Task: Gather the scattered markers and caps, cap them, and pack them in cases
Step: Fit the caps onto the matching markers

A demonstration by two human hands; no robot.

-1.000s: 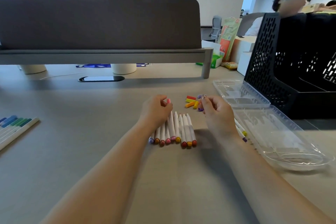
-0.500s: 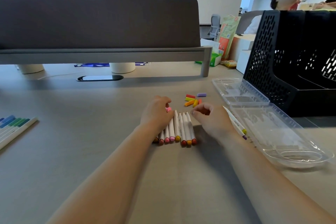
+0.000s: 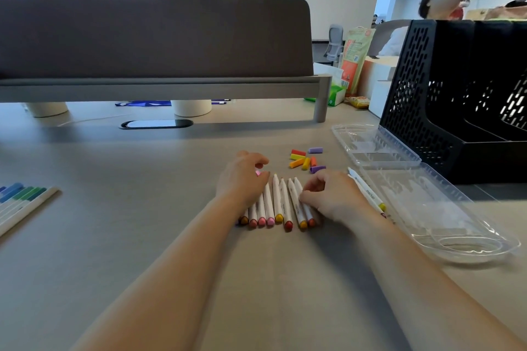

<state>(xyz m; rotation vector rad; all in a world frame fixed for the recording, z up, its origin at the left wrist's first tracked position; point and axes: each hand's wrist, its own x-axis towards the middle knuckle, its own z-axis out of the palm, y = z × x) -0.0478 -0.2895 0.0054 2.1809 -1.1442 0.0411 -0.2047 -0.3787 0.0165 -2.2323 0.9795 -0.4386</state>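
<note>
A row of several white markers (image 3: 281, 202) lies on the desk, coloured ends toward me and bare tips pointing away. My left hand (image 3: 242, 179) curls over the row's left side and pinches a pink cap (image 3: 258, 173) at its fingertips. At the right end of the row, my right hand (image 3: 333, 196) pinches the outermost marker (image 3: 299, 194). Loose red, yellow and orange caps (image 3: 301, 161) and two purple caps (image 3: 317, 169) lie just beyond the tips. An open clear case (image 3: 427, 202) sits to the right, with two more markers (image 3: 368, 194) beside it.
A set of blue and green markers (image 3: 22, 199) lies at the left edge. A black perforated file rack (image 3: 456, 94) stands behind the case. A grey desk divider (image 3: 156, 37) and a cable slot (image 3: 156, 123) are at the back, with people seated beyond.
My right hand came down from holding a purple cap in the air; the cap now lies on the desk and the hand is on the rightmost marker. My left hand sank onto the row.
</note>
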